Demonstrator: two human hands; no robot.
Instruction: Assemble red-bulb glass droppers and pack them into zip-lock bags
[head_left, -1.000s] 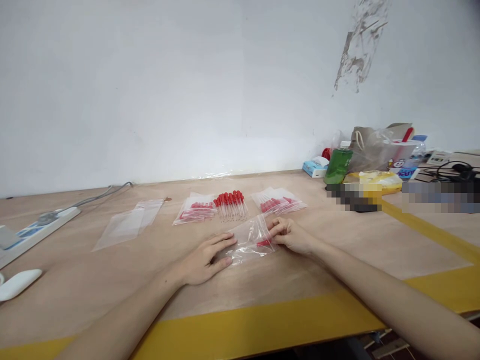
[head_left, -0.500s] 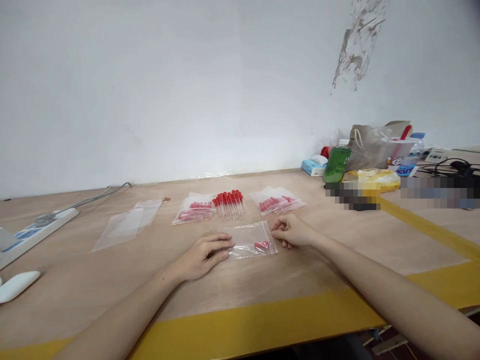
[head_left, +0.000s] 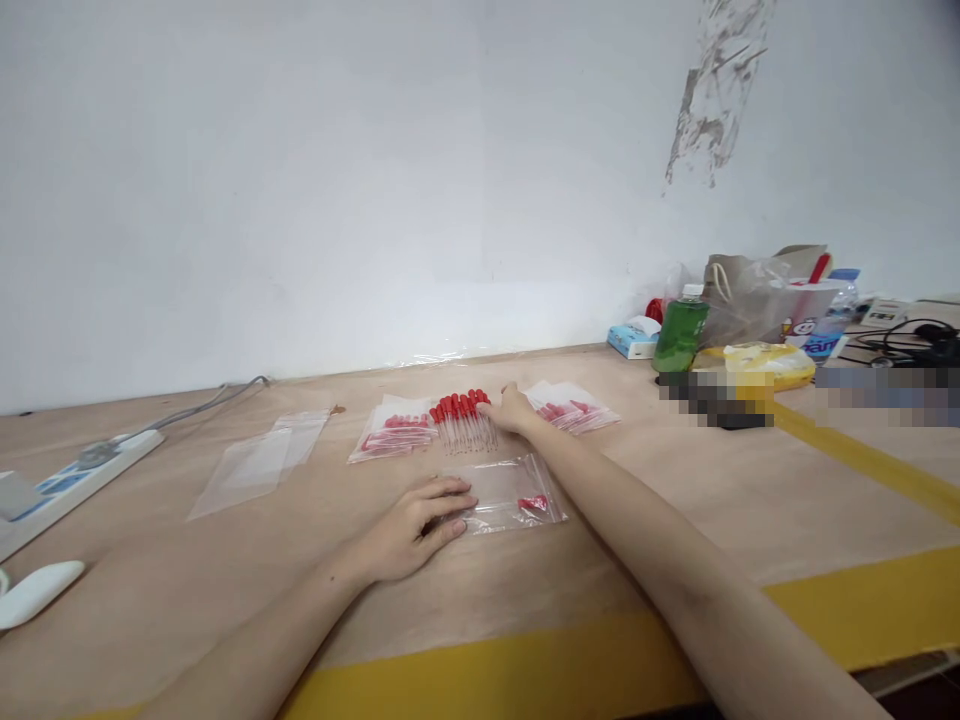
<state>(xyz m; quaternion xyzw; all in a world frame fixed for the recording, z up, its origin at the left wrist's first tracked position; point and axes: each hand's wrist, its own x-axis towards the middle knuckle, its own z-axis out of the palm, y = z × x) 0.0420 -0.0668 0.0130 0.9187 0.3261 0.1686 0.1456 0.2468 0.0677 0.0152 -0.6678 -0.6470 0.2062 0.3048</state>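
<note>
My left hand (head_left: pixel 416 520) lies flat on the wooden table, its fingers pressing the left end of a clear zip bag (head_left: pixel 514 495) that holds one red-capped piece. My right hand (head_left: pixel 511 408) is stretched forward to a loose row of red-capped droppers (head_left: pixel 461 415), its fingers closed at the right end of the row. I cannot make out whether it has hold of one. A filled bag of red-capped droppers (head_left: pixel 391 432) lies to the left of the row and another filled bag (head_left: pixel 574 408) to the right.
Empty clear bags (head_left: pixel 259 460) lie at the left. A power strip (head_left: pixel 75 465) and a white object (head_left: pixel 37 592) sit at the far left. A green bottle (head_left: pixel 679 333), plastic bags, a tissue pack and cables crowd the back right. Yellow tape (head_left: pixel 525 670) edges the table.
My right hand has left the zip bag and reached forward to the row of droppers. The bag now lies flat. My left hand has stayed on the bag's left end.
</note>
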